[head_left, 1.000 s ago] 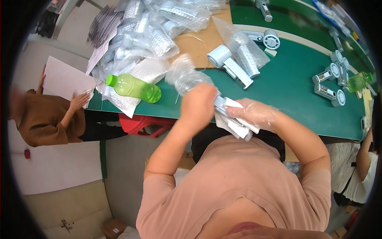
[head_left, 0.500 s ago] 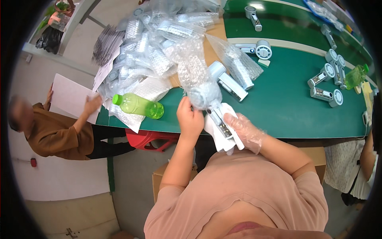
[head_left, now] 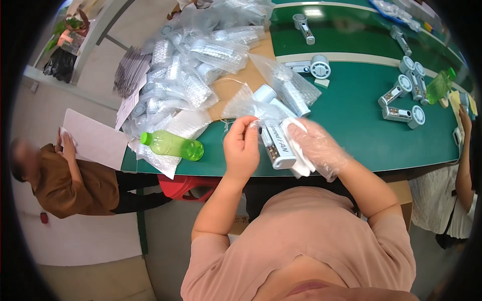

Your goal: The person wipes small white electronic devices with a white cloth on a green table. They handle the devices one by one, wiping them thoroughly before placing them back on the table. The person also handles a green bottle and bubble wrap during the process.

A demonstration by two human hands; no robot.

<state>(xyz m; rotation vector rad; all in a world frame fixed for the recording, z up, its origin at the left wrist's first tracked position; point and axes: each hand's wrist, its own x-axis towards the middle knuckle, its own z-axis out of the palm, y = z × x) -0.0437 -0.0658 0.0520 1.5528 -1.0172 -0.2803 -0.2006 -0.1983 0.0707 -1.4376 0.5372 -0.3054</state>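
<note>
In front of my body, at the table's near edge, I have a pale blue handheld fan (head_left: 281, 153) with its end toward me. A clear bubble bag (head_left: 239, 105) covers its far part. My bare left hand (head_left: 242, 150) is closed in a pinch on the bag's edge, beside the fan. My right hand (head_left: 325, 149), in a thin clear glove, is curled round a white cloth (head_left: 301, 164) pressed along the fan's right side. Just beyond lie another pale blue fan (head_left: 264, 94), partly hidden, and a bagged fan (head_left: 297, 103).
Bagged fans (head_left: 216, 52) are heaped at the back left. A green bottle (head_left: 173, 144) lies in front of them. Several bare fans (head_left: 396, 114) and another green bottle (head_left: 441, 86) are on the right. A person (head_left: 75, 175) handles a white board at left; another person's arm (head_left: 466, 160) shows far right.
The fan has come further out of the bag and turned, its printed side now facing up. The bag has shrunk back toward my left hand. The person at left has drawn both hands together.
</note>
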